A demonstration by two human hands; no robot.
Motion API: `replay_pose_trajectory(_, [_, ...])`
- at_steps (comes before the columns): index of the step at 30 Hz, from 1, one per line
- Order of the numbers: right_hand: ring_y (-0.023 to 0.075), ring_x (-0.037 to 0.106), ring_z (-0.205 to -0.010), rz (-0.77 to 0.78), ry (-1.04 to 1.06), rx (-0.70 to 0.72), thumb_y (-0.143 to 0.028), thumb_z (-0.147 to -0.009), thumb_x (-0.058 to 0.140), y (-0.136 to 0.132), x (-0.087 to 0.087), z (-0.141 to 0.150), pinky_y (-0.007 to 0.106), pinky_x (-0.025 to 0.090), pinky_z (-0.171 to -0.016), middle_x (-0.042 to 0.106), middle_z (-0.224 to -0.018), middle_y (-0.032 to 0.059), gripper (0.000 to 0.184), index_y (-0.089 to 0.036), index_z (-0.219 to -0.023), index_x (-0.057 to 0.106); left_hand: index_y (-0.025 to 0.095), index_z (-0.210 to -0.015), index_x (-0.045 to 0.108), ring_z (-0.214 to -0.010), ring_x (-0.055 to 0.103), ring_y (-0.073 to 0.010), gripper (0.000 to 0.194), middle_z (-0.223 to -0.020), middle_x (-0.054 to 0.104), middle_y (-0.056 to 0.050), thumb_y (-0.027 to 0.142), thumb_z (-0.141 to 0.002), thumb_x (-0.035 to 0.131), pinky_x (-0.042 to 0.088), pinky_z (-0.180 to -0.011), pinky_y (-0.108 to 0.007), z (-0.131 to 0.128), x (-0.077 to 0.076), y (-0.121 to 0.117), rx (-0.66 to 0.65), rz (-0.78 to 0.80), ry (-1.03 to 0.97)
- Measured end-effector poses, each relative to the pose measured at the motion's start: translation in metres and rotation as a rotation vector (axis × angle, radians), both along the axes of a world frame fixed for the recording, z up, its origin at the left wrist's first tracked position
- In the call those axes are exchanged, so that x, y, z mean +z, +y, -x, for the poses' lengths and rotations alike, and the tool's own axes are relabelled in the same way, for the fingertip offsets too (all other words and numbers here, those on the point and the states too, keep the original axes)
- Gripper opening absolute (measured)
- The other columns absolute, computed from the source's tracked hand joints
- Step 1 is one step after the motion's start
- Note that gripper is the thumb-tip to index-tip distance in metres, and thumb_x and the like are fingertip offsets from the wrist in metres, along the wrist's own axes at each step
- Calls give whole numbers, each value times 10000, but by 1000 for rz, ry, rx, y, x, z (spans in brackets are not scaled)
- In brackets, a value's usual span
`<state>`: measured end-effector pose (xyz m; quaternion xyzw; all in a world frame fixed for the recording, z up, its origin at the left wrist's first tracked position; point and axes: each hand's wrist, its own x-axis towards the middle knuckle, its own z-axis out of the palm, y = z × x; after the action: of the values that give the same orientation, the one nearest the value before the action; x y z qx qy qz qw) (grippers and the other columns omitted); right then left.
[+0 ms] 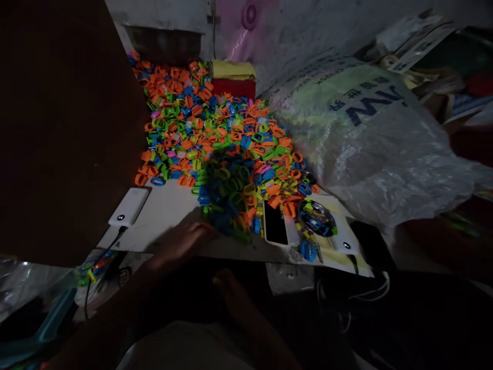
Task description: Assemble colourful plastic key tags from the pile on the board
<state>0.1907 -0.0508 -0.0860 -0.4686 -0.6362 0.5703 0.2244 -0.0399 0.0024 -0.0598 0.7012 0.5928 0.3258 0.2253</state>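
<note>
My left hand [184,240] is at the front edge of the white tabletop, blurred, its fingers drawn together. A thin orange plastic piece [207,225] shows at its fingertips. Lower down, in front of the table edge, is my right hand [231,290]; deep shadow hides most of its fingers, and I cannot see whether it holds anything. Beyond both hands spreads a large heap of small loop-shaped plastic pieces [215,128], like toy watches, in orange, green, blue and yellow. A dark shadow falls across the heap's near part.
A white power bank [129,207] with a cable lies left, beside a large dark brown panel [65,128]. On the right are a phone [276,223], a round metal dish [318,218] of small parts, another power bank [344,241] and a big plastic sack [370,139]. Behind stands a red-and-yellow box [233,87].
</note>
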Motion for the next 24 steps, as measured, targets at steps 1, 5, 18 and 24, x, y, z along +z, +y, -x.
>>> replay_pose_trajectory(1, [153, 576, -856, 11, 8, -27, -438, -950, 412, -1, -4, 1, 260, 439, -773, 607, -892, 3, 256, -215, -967, 536, 349, -1082, 689, -1119, 553, -218, 265, -1187, 626, 1, 326, -829, 610, 433, -992, -321, 1, 0, 13, -78, 13, 62])
replay_pose_trajectory(5, [141, 557, -816, 1, 42, -70, -468, -937, 448, 7, -13, 0, 249, 432, -745, 600, -852, -12, 273, -216, -943, 554, 281, -1142, 650, -1240, 442, -255, 323, -1332, 521, -35, 257, -833, 561, 352, -1065, -407, 7, -17, 46, -125, 59, 240])
replay_pose_trajectory(18, [155, 601, -799, -341, 137, -348, -370, -901, 517, 44, 17, 7, 259, 487, -715, 636, -862, 19, 193, -203, -957, 596, 214, -1033, 639, -966, 603, -186, 272, -1042, 608, -60, 380, -817, 638, 498, -834, -285, -21, 4, 3, 42, -94, -192])
replay_pose_trajectory(24, [146, 614, -846, -621, 156, -338, -243, -918, 508, 37, 53, 9, 250, 496, -727, 648, -933, 23, 132, -240, -1012, 600, 186, -943, 614, -933, 668, -198, 342, -1091, 697, -83, 349, -677, 753, 527, -747, -262, -44, 23, -28, 54, 161, -570])
